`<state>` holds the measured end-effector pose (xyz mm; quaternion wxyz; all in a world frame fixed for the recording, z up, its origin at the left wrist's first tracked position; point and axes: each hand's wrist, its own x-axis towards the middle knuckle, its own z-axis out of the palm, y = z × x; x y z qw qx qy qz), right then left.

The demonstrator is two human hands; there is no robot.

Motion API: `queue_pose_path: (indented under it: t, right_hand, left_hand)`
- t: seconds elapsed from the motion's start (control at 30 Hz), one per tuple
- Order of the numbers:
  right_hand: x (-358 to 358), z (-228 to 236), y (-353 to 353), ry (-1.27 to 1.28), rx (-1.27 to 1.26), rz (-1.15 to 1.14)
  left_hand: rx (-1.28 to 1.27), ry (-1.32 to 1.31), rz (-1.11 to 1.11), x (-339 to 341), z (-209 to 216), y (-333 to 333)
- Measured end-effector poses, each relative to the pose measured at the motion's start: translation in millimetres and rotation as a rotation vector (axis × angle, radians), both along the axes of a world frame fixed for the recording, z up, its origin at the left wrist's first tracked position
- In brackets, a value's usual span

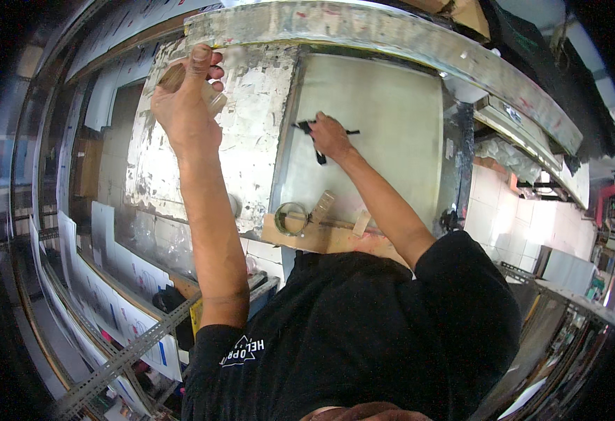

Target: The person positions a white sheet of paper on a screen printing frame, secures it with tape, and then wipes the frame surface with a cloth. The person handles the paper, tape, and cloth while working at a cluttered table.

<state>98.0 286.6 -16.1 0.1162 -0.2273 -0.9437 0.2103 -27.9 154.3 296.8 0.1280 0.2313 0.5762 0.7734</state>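
My left hand (192,105) is raised over the worn, paint-flecked white board (251,140). Its fingers are wrapped round what looks like a roll of clear tape (172,78) with a brown core. My right hand (331,137) is lower, over the pale mesh of a framed printing screen (392,105), with its fingers bent together and pointing down. Black strip-like shapes (320,156) stick out around those fingers; whether they are loose pieces or marks on the mesh I cannot tell. Whatever is between the fingertips is hidden.
A tape roll (291,219) and a short tan block (323,206) rest at a brown ledge (335,240) near my body. Along the far side runs a long paint-stained beam (392,24). Racks with printed sheets (129,302) stand at the left, behind a perforated metal bar (125,361).
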Motion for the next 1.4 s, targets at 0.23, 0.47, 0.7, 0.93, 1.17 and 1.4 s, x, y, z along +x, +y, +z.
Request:
queue_pose_path:
  t: [0.23, 0.47, 0.7, 0.93, 1.17, 1.4]
  right_hand:
    - [199.3, 94.3, -38.8, -0.069, -0.417, -0.226]
    - [335.4, 138.0, -105.6, 0.046, -0.385, -0.595]
    - [370.9, 82.7, -152.8, -0.124, -0.192, -0.809]
    - [364.0, 115.4, -159.1, 0.036, -0.021, -0.879]
    - [313.4, 131.1, -146.1, 0.033, -0.159, -0.587]
    - [235.6, 49.5, -125.9, -0.172, -0.138, -0.339]
  left_hand:
    - [-0.011, -0.063, 0.023, 10.6, -11.0, -24.5]
    - [-0.125, -0.150, -0.025, 30.0, -43.7, -71.6]
    - [-0.195, -0.306, -0.100, 47.9, -114.3, -126.3]
    - [-0.184, -0.341, -0.089, 62.8, -160.2, -151.8]
    - [-0.155, -0.332, -0.086, 61.2, -155.5, -147.1]
    - [-0.117, -0.362, -0.074, 64.9, -132.7, -136.1]
